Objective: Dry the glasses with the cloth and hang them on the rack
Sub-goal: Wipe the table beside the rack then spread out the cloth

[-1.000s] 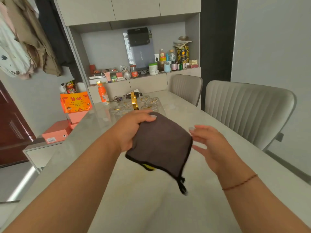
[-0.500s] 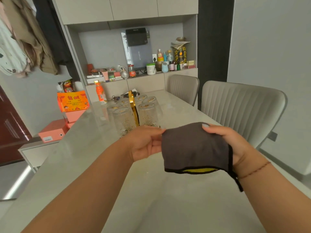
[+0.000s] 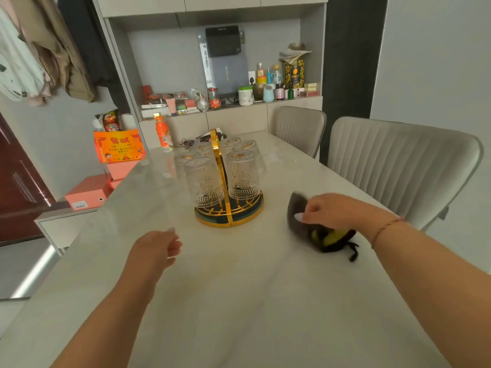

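Glasses, clear embossed tumblers (image 3: pixel 206 183), six or so as far as can be counted, hang mouth-down on a gold wire rack with a round dark base (image 3: pixel 229 217) and an upright gold loop handle, standing mid-way along a pale marble-look table (image 3: pixel 239 301). Cloth, dark grey with a yellow underside and a black hanging loop (image 3: pixel 322 235), lies crumpled on the table just right of the rack, apart from it. Right hand (image 3: pixel 328 212), a thin red cord at its wrist, rests on top of the cloth with fingers curled down into it; whether it grips or merely presses the cloth cannot be told, the area being blurred. Left hand (image 3: pixel 156 248) hovers above the table near the rack's left side, fingers loosely bent, holding nothing. Surroundings: two grey ribbed chairs (image 3: pixel 398 166) at the table's right; an orange bottle (image 3: pixel 162 134) at the far end. Judged stage: every glass in view is already racked, so the task looks at or near its end, the cloth being set aside. Next move, if any glass remains undried, calls for lifting one off its peg with the free left hand and taking up the cloth again.
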Available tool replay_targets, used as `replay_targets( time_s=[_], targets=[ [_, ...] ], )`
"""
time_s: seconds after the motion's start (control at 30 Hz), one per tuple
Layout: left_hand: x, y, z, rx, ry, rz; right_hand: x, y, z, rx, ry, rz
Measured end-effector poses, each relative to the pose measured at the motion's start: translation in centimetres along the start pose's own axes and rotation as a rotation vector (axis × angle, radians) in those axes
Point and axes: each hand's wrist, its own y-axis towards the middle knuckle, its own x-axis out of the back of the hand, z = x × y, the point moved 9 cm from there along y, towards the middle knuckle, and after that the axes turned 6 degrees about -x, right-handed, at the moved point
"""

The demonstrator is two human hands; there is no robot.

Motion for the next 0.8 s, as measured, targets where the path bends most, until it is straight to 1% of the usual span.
replay_targets(
  time_s=[0.03, 0.07, 0.17, 0.23, 0.33, 0.4, 0.5, 0.67, 0.8],
  targets=[
    [0.8, 0.6, 0.5, -0.017, 0.055, -0.031, -1.2, 0.7, 0.2, -0.020, -0.059, 0.045],
    [1.6, 1.0, 1.0, -0.031, 0.119, -0.058, -2.3, 1.7, 0.1, -0.048, -0.068, 0.068],
    [3.2, 1.9, 2.1, -0.028, 0.271, -0.090, -5.0, 3.9, -0.2, -0.104, -0.036, 0.116],
    [3.6, 2.4, 3.1, 0.008, 0.329, -0.073, -5.6, 5.8, -0.7, -0.122, 0.024, 0.085],
    [3.3, 3.1, 4.7, 0.087, 0.294, -0.029, -6.2, 8.5, -0.5, -0.117, -0.011, 0.087],
    [3.0, 3.4, 5.3, 0.112, 0.314, -0.014, -6.4, 9.9, 0.2, -0.093, -0.111, 0.096],
    [2.5, 3.6, 5.4, 0.101, 0.370, 0.002, -7.3, 11.9, 1.5, -0.075, -0.178, 0.105],
    [1.8, 3.6, 5.1, 0.080, 0.387, 0.023, -8.0, 12.8, 2.9, -0.045, -0.259, 0.071],
    [1.4, 3.7, 5.0, 0.068, 0.423, 0.041, -8.6, 11.3, 3.8, 0.071, -0.332, 0.096]
  ],
)
